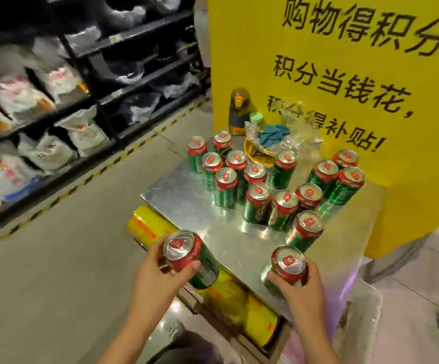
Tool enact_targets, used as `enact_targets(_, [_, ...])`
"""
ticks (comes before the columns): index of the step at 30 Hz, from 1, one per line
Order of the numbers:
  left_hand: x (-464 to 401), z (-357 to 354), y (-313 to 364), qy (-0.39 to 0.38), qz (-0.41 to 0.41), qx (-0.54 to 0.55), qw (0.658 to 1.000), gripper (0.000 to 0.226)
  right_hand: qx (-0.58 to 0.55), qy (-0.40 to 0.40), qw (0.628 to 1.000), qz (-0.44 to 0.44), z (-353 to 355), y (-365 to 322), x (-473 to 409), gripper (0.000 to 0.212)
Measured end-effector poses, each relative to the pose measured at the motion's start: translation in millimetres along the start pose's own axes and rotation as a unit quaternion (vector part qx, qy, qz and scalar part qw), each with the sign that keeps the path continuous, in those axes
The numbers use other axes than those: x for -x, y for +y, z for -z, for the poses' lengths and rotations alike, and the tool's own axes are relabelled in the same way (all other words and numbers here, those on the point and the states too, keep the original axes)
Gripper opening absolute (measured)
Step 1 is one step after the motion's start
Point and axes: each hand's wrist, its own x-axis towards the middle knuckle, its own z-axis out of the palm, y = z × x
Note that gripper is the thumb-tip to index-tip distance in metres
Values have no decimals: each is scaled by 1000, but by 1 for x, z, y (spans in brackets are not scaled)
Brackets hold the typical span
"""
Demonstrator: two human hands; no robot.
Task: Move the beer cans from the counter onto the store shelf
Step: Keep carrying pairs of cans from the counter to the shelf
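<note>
At the counter's near edge, I hold one beer can in each hand. My left hand [158, 274] grips a can [189, 258] tilted out past the counter [181, 200] edge, off the metal top. My right hand [301, 287] wraps another can [286, 269] over the near corner. More cans [257, 203] stand upright farther back, before a bottle [239, 111] and a yellow sign [344, 74]. Dark shelves [81, 82] of bagged goods line the aisle on my left.
</note>
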Motion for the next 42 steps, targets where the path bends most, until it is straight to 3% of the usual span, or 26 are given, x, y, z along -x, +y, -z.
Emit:
enact_targets(6, [17,78,5,122,17,104,987,45,-20,-140,988,55,-66,-48,25,58])
enact_targets(12, [14,168,-10,249,34,189,949,61,0,-280,952,122,-177,-85,43,49])
enact_targets(17, [3,261,-23,310,32,162,936,55,6,-359,922,143,-289,-108,70,69])
enact_targets(20, [-6,313,-35,340,36,150,928,59,6,-377,916,139,-348,-119,85,77])
enact_targets(28, [-56,419,-54,371,47,115,920,60,17,-424,894,143,-480,-153,105,60])
enact_targets(34, [-155,464,-58,363,37,115,924,40,28,-422,894,146,-565,-189,67,60])
enact_targets(42, [-305,529,-44,390,21,121,912,40,34,-448,879,159,-716,-257,-8,53])
